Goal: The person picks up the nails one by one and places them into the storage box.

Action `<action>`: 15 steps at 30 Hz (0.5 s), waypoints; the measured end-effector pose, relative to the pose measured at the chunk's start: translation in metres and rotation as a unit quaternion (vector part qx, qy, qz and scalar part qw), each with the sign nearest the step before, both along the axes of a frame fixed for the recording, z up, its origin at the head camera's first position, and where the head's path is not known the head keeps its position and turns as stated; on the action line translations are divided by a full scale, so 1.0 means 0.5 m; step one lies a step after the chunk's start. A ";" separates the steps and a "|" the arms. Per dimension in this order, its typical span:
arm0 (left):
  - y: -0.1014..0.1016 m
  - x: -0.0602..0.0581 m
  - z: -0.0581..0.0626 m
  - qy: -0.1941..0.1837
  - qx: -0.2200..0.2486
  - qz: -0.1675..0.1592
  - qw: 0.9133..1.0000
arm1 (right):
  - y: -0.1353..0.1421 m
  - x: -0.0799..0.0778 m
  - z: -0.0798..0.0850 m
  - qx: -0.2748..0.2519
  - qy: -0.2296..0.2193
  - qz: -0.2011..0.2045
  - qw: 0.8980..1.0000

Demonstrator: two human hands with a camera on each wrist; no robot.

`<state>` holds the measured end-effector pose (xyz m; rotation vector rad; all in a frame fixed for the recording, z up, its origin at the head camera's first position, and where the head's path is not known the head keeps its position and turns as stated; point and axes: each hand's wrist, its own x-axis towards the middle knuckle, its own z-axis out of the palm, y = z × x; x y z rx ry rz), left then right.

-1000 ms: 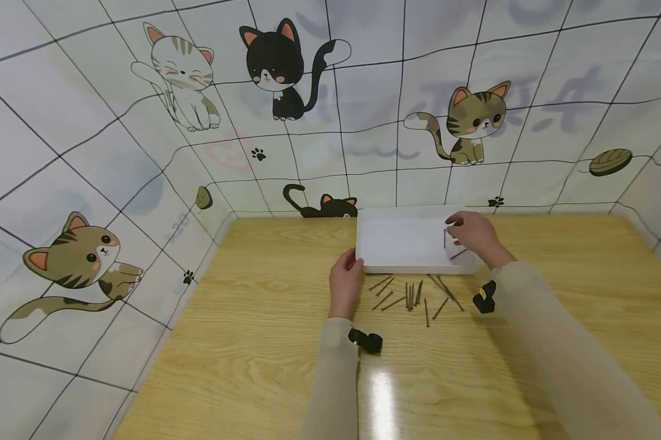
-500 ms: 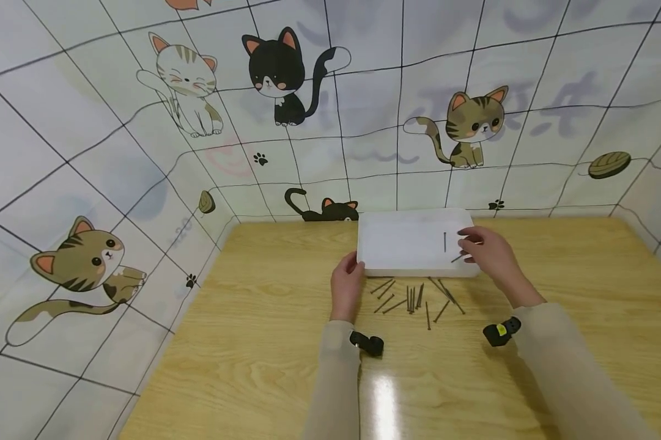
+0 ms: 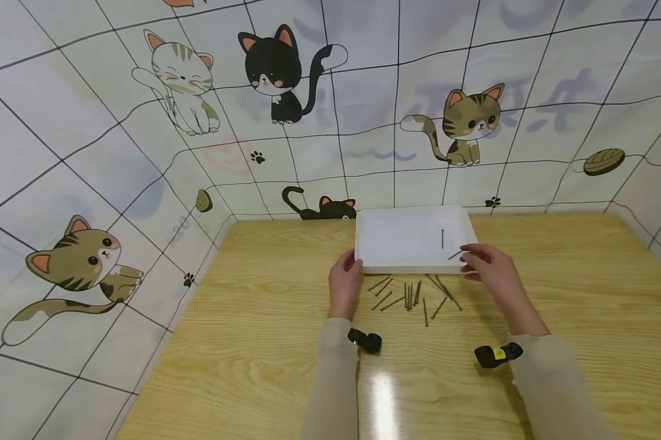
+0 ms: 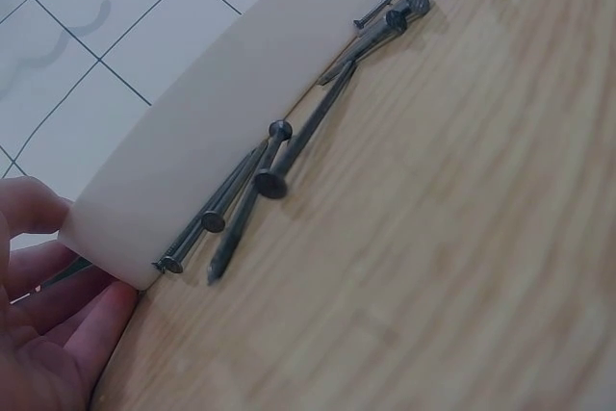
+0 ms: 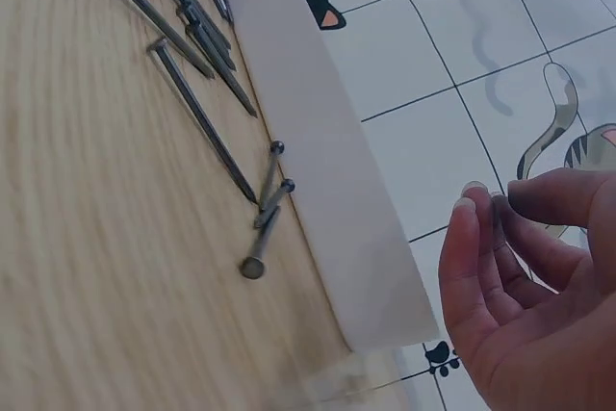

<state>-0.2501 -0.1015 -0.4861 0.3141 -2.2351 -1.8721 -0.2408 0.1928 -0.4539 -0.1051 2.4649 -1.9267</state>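
Now our left hand (image 3: 345,281) grips the white tray (image 3: 398,238) near the back edge of the table (image 3: 253,342). Our right hand (image 3: 496,273), loosely bent, holds nothing. Two nails (image 3: 443,239) lie inside; more nails (image 3: 426,312) by the tray's front edge.

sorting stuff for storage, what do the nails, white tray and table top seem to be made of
Nails: probably steel, dark grey with a dull sheen; the slim shafts and flat heads catch light.
White tray: perhaps plastic, smooth and near matte, with even walls; coated card is possible.
Table top: wood or wood-look laminate, somewhat glossy; it shows grain lines and a bright reflection.
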 end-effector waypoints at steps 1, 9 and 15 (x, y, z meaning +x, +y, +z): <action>0.000 -0.001 -0.001 0.000 -0.001 0.001 1.000 | 0.001 0.002 -0.008 -0.012 -0.001 -0.002 1.000; -0.001 -0.004 -0.004 0.007 -0.009 0.002 1.000 | -0.019 0.031 -0.010 -0.022 -0.021 -0.008 0.999; -0.001 0.001 0.001 0.006 -0.001 -0.002 1.000 | -0.036 0.043 -0.006 -0.011 -0.032 -0.012 0.999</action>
